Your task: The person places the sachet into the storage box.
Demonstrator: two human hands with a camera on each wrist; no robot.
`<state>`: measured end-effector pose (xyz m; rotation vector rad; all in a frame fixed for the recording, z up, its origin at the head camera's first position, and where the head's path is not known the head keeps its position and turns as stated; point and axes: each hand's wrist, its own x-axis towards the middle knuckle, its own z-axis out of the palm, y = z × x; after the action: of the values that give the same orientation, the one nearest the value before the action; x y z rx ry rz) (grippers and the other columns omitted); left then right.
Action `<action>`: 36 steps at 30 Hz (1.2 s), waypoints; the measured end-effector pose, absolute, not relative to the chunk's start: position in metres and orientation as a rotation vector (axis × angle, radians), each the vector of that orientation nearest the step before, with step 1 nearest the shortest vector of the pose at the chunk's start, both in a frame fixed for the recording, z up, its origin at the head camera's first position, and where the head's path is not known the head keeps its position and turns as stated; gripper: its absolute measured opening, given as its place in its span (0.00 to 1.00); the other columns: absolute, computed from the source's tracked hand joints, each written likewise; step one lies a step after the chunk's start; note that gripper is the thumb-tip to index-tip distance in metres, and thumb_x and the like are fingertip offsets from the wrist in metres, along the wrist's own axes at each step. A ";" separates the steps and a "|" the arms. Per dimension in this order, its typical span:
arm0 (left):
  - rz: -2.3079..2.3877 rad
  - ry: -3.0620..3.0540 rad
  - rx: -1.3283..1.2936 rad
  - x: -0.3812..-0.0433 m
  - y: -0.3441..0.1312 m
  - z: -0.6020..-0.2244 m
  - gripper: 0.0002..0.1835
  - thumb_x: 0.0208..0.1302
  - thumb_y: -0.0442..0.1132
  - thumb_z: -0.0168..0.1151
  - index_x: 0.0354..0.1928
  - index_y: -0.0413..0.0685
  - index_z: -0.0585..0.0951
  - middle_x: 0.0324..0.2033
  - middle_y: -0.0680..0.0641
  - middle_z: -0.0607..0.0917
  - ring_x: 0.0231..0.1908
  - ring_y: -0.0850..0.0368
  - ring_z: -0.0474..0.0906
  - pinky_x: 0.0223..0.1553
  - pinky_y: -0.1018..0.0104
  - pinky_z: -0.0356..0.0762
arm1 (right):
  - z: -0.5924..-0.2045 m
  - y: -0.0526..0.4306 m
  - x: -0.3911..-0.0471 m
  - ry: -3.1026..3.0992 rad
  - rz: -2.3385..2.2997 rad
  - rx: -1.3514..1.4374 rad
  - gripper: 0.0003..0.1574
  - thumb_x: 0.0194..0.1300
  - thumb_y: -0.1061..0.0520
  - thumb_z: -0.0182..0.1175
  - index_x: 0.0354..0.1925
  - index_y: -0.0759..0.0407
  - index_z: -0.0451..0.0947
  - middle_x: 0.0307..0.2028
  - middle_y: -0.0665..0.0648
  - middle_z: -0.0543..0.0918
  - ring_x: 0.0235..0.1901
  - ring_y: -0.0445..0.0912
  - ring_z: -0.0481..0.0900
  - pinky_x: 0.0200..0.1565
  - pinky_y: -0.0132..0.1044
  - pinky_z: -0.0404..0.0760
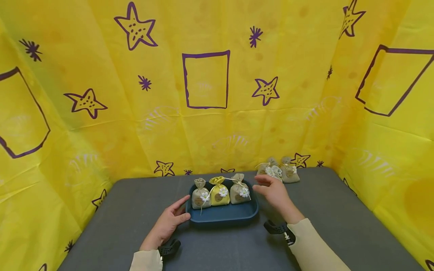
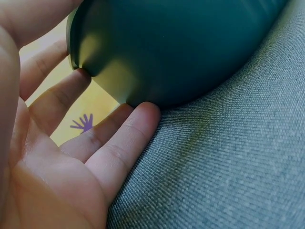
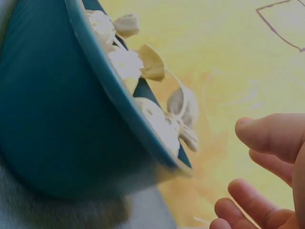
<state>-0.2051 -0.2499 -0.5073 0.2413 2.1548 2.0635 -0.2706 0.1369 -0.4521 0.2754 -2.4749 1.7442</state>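
Cloth pouches (image 1: 220, 200) stand in a rounded tray (image 1: 223, 215).

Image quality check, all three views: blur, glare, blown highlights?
Head: tray and yellow bag look fairly sharp, though print on the bag's label is unreadable; left wrist: pale sheen on the tray's end, table weave crisp nearby; right wrist: white flowers look washed out, tray's lower corner smeared.

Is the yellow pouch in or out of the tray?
In: the yellow pouch sits inside the blue tray, between two beige pouches.
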 end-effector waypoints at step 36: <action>2.057 2.168 0.216 -0.206 -0.249 -0.509 0.33 0.70 0.33 0.63 0.75 0.47 0.65 0.75 0.39 0.57 0.72 0.37 0.54 0.65 0.44 0.61 | -0.481 0.204 -0.296 -2.551 1.615 0.019 0.34 0.60 0.60 0.71 0.63 0.67 0.74 0.60 0.72 0.75 0.52 0.61 0.76 0.42 0.41 0.77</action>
<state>-0.2055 -0.2492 -0.5085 0.2158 2.1678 2.0573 -0.2962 0.2044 -0.4809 0.0188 -2.5508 1.6154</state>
